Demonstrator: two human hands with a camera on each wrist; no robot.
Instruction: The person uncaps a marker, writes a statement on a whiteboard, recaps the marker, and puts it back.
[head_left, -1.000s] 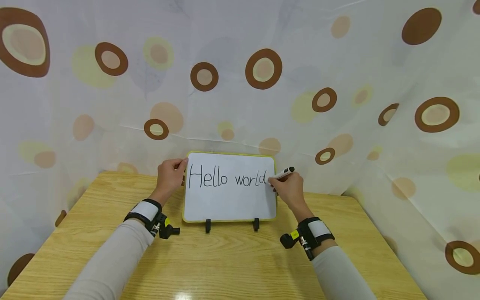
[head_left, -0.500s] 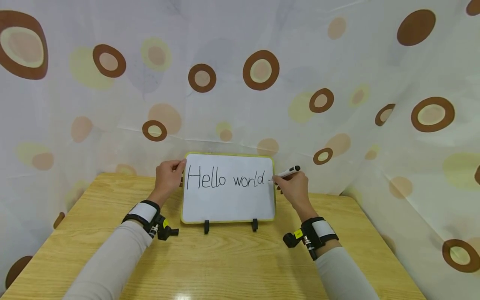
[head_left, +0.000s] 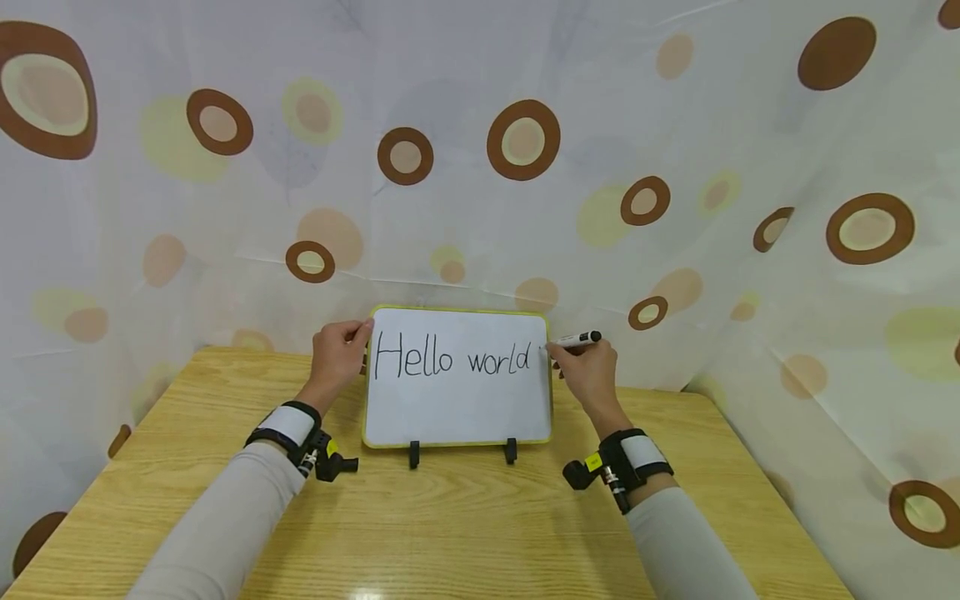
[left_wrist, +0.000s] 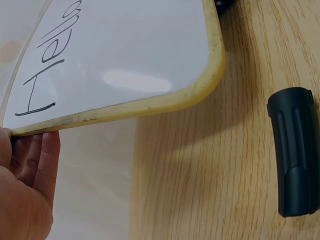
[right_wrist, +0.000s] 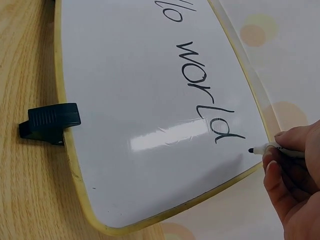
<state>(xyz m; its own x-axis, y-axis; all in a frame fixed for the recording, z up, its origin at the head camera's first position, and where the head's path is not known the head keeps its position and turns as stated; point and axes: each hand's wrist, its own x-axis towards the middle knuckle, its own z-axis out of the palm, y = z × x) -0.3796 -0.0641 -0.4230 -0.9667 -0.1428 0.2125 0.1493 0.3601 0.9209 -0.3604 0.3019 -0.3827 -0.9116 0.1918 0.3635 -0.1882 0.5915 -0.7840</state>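
A whiteboard (head_left: 457,412) with a yellow rim stands propped up, with "Hello world" handwritten across its upper half in black. My left hand (head_left: 337,354) pinches its left edge near the top corner; in the left wrist view the thumb is at the front and the fingers (left_wrist: 47,155) reach behind the rim. At the right edge, my right hand (head_left: 592,371) holds a white marker (head_left: 579,339) between thumb and fingers, its black end pointing right. The right wrist view shows the dark marker tip (right_wrist: 251,150) close to the board face, just past the letter "d".
Two black stand clips (head_left: 414,454) (head_left: 512,451) hold the board's lower edge on the wooden table (head_left: 450,525). Behind rises a white curtain (head_left: 465,217) with brown and pastel circles. Each wrist wears a strapped camera (head_left: 333,465). A black ribbed cylinder (left_wrist: 295,155) shows in the left wrist view.
My right hand has moved right with the marker, from beside the "d" to the board's right edge, then the marker tip rose slightly. The left hand keeps its hold on the board.
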